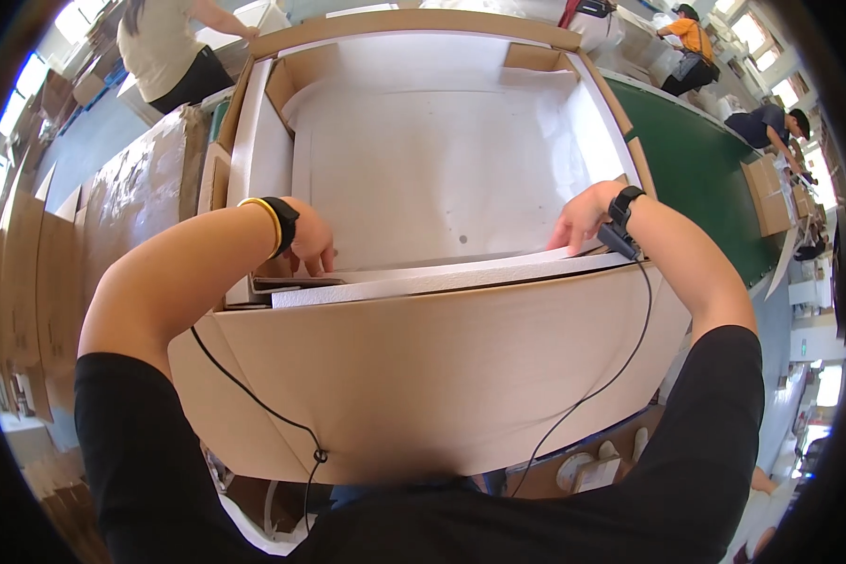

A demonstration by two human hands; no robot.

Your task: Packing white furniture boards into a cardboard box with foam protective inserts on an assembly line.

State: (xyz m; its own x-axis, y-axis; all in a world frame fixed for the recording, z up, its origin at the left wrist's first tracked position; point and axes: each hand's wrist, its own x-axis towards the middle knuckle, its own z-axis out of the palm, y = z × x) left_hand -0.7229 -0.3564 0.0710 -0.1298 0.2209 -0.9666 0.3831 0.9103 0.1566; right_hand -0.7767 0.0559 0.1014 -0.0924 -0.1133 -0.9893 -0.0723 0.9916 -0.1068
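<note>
gripping the near white foam slab (442,279) at its left and right ends, the left hand (308,240) and right hand (583,218) held it inside the big cardboard box (423,385).

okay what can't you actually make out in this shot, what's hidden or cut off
Head view only:
- Left hand fingertips: tucked behind the long white foam strip, so the grip is unclear.
- Right hand fingertips: pressed down behind the same strip's edge.
- Near inside bottom of the large open brown cardboard box: blocked by its front wall.
- Floor and feet: covered by the box and black sleeves.
- Distant workers' tables: too small, bent by the fisheye rim.
</note>
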